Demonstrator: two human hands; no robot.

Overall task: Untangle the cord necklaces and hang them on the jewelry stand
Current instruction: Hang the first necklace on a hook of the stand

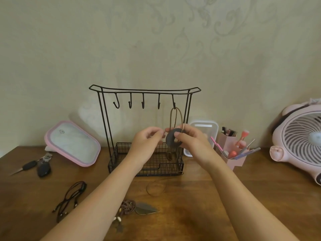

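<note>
Head view, read left to right. Far left of the left hand (147,139), a bunch of keys (39,166) lies on the wooden table (191,214). Its upper end is tucked under a pink-rimmed food box (73,143) that leans on the wall; the box's contents cannot be made out. Below that hand lies a black cord necklace (71,197), bunched. A leaf-pendant necklace (139,207) is partly covered by the left forearm. The left hand's fingers are curled, thumb and forefinger meeting beside the ring pendant (170,140); whether they pinch a cord cannot be told. The jewelry stand (104,119) rises behind both hands, which hide much of its wire basket; a dark brown item inside is indistinct. A brown cord necklace (174,109) hangs from the hook above the right hand (190,141), which pinches its ring pendant. Below and between the wrists, a loose cord loop (155,188) rests on the table. Behind the right hand stands a white box (211,126), half hidden. Right of it, a pink organiser (231,153) holds brushes and pens. A pink fan (302,141) is cut off at the frame edge.
</note>
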